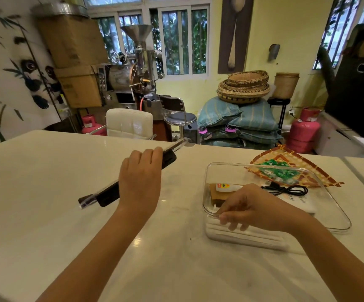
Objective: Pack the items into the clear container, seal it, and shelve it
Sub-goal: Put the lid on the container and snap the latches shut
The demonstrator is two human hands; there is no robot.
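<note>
Left hand [140,182] clamps lid [131,175], tilted, mid-counter [46,214]. Right hand [253,209] pinches container [329,205] near rim, steadying. Advise: level lid, align corners, press edges evenly.

Container right, lid left, on the table

The container [333,216] sat on the table [46,192] at right, holding a cable [285,189], a glue bottle [225,187] and a box [217,196]. A woven tray [320,171] lay behind it. The left hand [140,182] held the lid [133,177] to its left; the right hand [255,208] rested on its near rim.
</note>
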